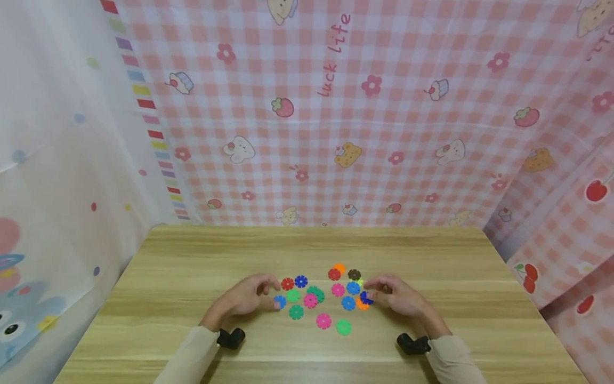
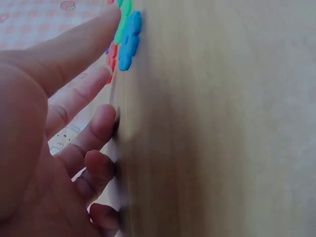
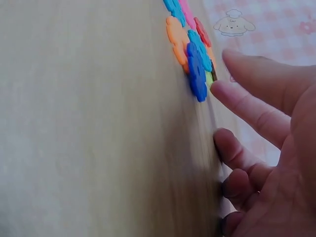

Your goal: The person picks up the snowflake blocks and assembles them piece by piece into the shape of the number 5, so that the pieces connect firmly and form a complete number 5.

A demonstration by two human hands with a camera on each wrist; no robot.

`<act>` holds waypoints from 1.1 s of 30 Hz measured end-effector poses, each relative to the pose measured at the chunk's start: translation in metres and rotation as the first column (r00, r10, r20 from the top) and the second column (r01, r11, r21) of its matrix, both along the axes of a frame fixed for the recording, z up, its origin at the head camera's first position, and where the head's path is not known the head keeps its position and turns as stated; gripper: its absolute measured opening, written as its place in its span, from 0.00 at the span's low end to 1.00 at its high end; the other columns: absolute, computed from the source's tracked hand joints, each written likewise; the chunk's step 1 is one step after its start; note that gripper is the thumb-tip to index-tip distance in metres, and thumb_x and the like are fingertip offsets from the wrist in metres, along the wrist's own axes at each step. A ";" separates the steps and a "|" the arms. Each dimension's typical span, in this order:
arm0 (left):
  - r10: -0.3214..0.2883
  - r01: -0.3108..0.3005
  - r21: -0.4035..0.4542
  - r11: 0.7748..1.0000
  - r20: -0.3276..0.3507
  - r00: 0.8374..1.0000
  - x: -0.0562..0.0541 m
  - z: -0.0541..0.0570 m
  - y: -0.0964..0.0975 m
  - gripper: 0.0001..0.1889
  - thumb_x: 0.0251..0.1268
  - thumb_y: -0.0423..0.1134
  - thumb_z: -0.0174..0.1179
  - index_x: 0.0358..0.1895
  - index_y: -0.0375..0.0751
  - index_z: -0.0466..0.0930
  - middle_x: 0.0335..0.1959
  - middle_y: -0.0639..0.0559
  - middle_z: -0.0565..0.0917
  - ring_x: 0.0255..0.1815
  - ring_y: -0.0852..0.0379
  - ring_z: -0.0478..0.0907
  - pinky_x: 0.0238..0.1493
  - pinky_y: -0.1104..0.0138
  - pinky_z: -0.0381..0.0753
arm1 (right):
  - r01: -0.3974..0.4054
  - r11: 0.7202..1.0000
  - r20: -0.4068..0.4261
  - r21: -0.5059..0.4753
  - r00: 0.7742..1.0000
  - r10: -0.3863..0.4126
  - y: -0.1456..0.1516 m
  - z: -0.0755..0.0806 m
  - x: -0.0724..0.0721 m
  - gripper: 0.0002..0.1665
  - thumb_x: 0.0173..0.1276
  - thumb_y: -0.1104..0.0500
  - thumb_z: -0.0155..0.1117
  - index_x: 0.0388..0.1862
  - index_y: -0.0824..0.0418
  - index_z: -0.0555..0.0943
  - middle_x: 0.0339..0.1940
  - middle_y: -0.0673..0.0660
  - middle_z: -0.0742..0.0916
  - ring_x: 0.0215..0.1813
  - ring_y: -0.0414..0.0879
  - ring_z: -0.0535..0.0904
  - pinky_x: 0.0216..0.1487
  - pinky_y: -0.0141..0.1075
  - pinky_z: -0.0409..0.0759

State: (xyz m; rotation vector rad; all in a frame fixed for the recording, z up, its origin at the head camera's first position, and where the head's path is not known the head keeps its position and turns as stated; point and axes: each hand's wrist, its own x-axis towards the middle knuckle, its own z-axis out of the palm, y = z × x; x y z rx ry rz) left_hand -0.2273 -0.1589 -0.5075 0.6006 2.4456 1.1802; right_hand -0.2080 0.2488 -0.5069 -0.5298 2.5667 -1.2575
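Notched plastic snowflake discs in many colours lie spread over the wooden table between both hands. My left hand [image 1: 248,295] rests by the group's left side, fingers loosely bent and holding nothing. Its thumb reaches over a light blue disc [image 2: 130,42], with a red disc [image 1: 287,284] close by; whether they touch cannot be told. On the right side, my right hand [image 1: 402,297] has thumb and index finger apart beside a dark blue disc [image 3: 196,73]. That disc leans on an orange disc [image 3: 177,42]. Nothing sits between the right fingers.
Nearer the table's front lie a pink disc [image 1: 323,321] and a green disc [image 1: 343,327]. The wooden table [image 1: 192,250] ends at a checked curtain [image 1: 307,128] behind. Black wrist mounts [image 1: 232,338] hang below both forearms.
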 end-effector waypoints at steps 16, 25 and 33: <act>0.018 -0.035 -0.131 0.991 -0.133 0.991 0.005 0.000 0.005 0.11 0.55 0.44 0.74 0.40 0.58 0.83 0.35 0.56 0.74 0.40 0.55 0.67 0.43 0.58 0.61 | 0.069 0.997 -0.085 0.035 0.994 -0.066 -0.009 -0.007 0.003 0.11 0.59 0.61 0.74 0.42 0.54 0.85 0.49 0.52 0.84 0.54 0.51 0.70 0.54 0.45 0.65; 0.053 -0.059 -0.066 0.996 -0.085 0.995 0.008 0.007 0.008 0.14 0.51 0.33 0.75 0.38 0.49 0.81 0.35 0.52 0.74 0.40 0.54 0.69 0.44 0.60 0.67 | 0.100 0.995 -0.136 0.030 0.986 -0.095 -0.015 -0.010 0.002 0.10 0.59 0.63 0.74 0.38 0.57 0.83 0.43 0.53 0.82 0.48 0.49 0.70 0.51 0.42 0.65; 0.093 -0.093 0.003 0.996 -0.080 0.992 0.011 0.005 0.013 0.12 0.55 0.27 0.70 0.36 0.47 0.79 0.33 0.53 0.78 0.38 0.54 0.71 0.41 0.62 0.68 | 0.189 0.982 -0.073 0.007 0.979 -0.188 -0.017 -0.007 0.005 0.11 0.60 0.64 0.74 0.38 0.59 0.81 0.36 0.55 0.78 0.42 0.47 0.69 0.45 0.37 0.66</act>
